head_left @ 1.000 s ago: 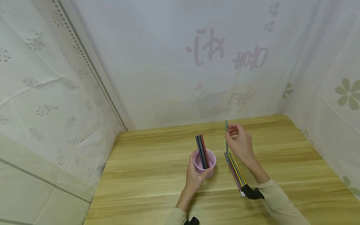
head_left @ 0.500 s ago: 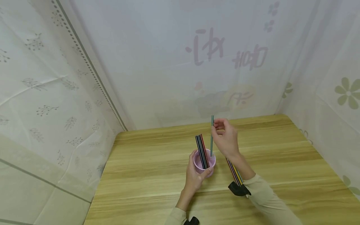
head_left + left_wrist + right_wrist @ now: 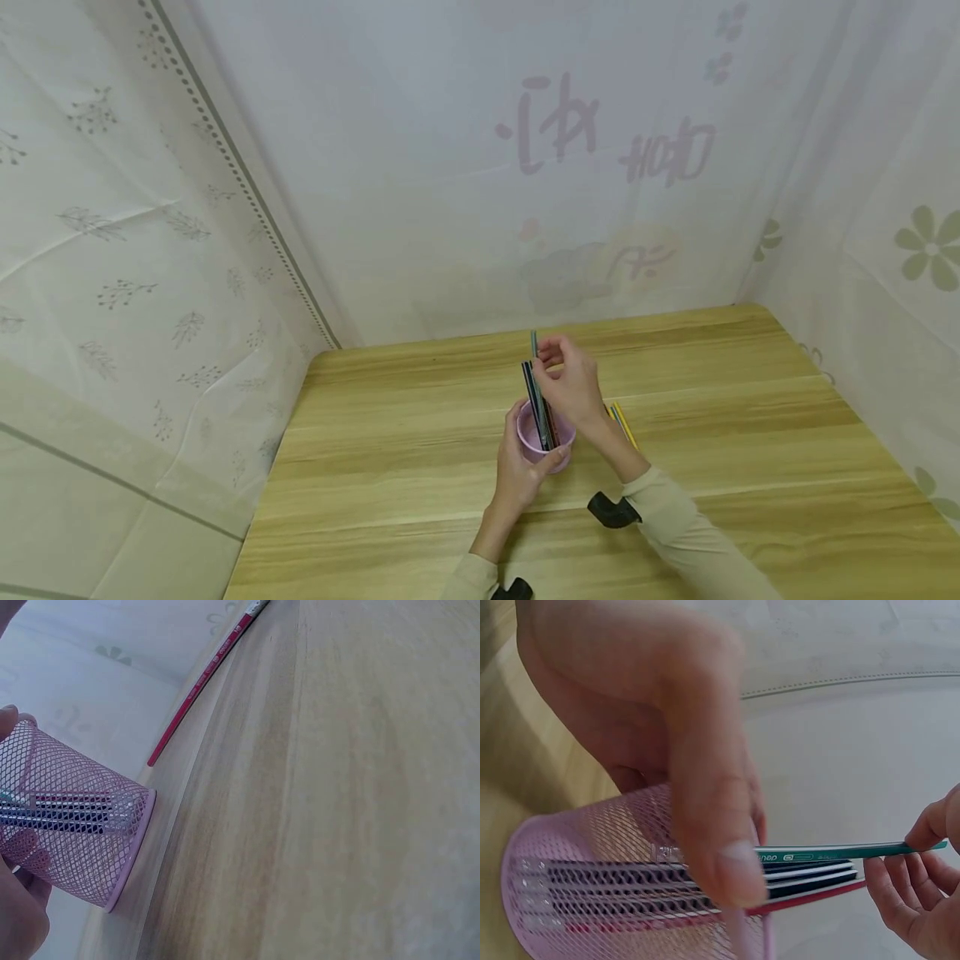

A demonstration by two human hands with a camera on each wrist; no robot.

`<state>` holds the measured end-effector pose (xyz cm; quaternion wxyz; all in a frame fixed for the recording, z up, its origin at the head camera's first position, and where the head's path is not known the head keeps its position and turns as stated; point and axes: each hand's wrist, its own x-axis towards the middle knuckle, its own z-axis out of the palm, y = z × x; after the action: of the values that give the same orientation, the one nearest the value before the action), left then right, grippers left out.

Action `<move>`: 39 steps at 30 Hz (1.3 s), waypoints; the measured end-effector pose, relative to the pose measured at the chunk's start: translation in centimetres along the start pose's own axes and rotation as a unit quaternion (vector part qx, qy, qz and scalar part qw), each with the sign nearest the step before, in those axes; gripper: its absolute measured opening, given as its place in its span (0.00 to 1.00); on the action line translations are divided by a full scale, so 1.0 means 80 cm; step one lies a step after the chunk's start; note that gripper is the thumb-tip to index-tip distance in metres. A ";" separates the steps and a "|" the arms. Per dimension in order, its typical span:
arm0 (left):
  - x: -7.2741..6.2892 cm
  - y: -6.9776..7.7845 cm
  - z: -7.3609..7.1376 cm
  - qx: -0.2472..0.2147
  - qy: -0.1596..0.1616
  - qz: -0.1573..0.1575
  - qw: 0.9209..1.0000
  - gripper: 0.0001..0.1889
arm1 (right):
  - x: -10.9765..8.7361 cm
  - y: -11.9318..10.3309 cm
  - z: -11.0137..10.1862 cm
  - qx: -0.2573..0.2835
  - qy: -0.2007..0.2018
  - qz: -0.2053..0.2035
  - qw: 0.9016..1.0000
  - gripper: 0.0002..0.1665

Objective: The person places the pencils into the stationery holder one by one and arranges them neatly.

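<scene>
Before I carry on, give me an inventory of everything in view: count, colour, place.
Pencil cup: one, pink mesh, in the left hand.
Pencils in the cup: several, exact count unclear, dark and red, leaning together.
Green pencil: one, green, pinched by the right hand, lower part in the cup.
Loose pencils: at least two, yellow and red among them, on the table, partly hidden in the head view.
Table: one, wood-toned, under the work.
Cloth backdrop: panel count unclear, pale with prints, behind and beside the table.
Wrist attachments: two, black, one at each wrist.
Sleeves: two, beige, on both arms.
Hands: two, bare; left around the cup, right above it.
</scene>
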<state>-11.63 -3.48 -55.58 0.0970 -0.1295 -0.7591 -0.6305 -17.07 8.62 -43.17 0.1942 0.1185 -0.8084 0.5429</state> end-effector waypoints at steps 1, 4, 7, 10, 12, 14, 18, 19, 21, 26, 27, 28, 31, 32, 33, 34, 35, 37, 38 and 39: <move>0.000 0.000 0.000 0.004 -0.002 0.000 1.000 0.46 | -0.001 0.002 0.002 -0.001 -0.005 0.002 1.000 0.12; 0.000 0.001 0.000 0.012 -0.006 0.001 1.000 0.46 | -0.004 0.007 0.008 -0.002 -0.018 0.007 1.000 0.12; -0.001 0.002 -0.001 0.009 -0.012 -0.004 1.000 0.46 | -0.007 0.012 0.013 -0.004 -0.029 0.010 1.000 0.11; -0.002 0.003 -0.001 0.008 -0.012 -0.004 1.000 0.46 | -0.011 0.015 0.018 -0.005 -0.036 0.018 0.999 0.11; -0.002 0.003 -0.001 0.010 -0.008 -0.003 1.000 0.46 | -0.013 0.018 0.021 -0.005 -0.038 0.024 0.999 0.11; -0.002 0.003 0.000 0.013 -0.005 -0.001 1.000 0.46 | -0.016 0.020 0.024 -0.005 -0.039 0.029 0.999 0.11; -0.002 0.001 -0.001 0.014 -0.006 -0.002 1.000 0.46 | -0.021 0.023 0.026 -0.016 -0.042 0.029 0.999 0.10; -0.002 0.001 -0.001 0.012 -0.008 -0.002 1.000 0.46 | -0.022 0.024 0.027 -0.020 -0.042 0.026 0.999 0.10; -0.001 0.001 -0.001 0.009 -0.012 -0.001 1.000 0.46 | -0.024 0.025 0.027 -0.030 -0.042 0.024 0.998 0.10; 0.000 0.003 -0.002 -0.001 -0.014 -0.006 1.000 0.45 | -0.027 0.026 0.024 -0.034 -0.042 0.027 0.998 0.09; 0.000 0.003 -0.002 -0.003 -0.012 -0.008 1.000 0.45 | -0.027 0.026 0.023 -0.032 -0.043 0.028 0.998 0.09; 0.000 0.003 -0.002 -0.005 -0.010 -0.012 1.000 0.45 | -0.027 0.026 0.021 -0.031 -0.044 0.030 0.998 0.09; 0.000 0.004 -0.002 -0.009 -0.006 -0.015 1.000 0.45 | -0.027 0.025 0.016 -0.028 -0.044 0.038 0.998 0.08; 0.000 0.004 -0.002 -0.009 -0.006 -0.013 1.000 0.45 | -0.027 0.025 0.014 -0.028 -0.043 0.040 0.998 0.08; 0.001 0.005 -0.002 -0.007 -0.005 -0.013 1.000 0.45 | -0.027 0.025 0.012 -0.027 -0.041 0.041 0.998 0.08; 0.001 0.005 -0.002 -0.006 -0.005 -0.012 1.000 0.46 | -0.026 0.025 0.010 -0.027 -0.040 0.043 0.998 0.07; 0.001 0.005 -0.001 -0.005 -0.004 -0.010 1.000 0.46 | -0.026 0.026 0.008 -0.027 -0.038 0.044 0.998 0.08; 0.000 0.005 -0.001 -0.006 -0.003 -0.009 1.000 0.46 | -0.026 0.029 0.004 -0.031 -0.032 0.044 0.998 0.08; 0.000 0.004 -0.001 -0.008 -0.003 -0.008 1.000 0.46 | -0.026 0.030 0.002 -0.036 -0.029 0.045 0.998 0.08; 0.000 0.004 0.000 -0.008 -0.002 -0.008 1.000 0.46 | -0.026 0.032 -0.001 -0.038 -0.026 0.045 0.998 0.08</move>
<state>-11.55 -3.46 -55.30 0.0892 -0.1252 -0.7550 -0.6374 -16.21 9.59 -46.20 0.1526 0.0886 -0.8380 0.5164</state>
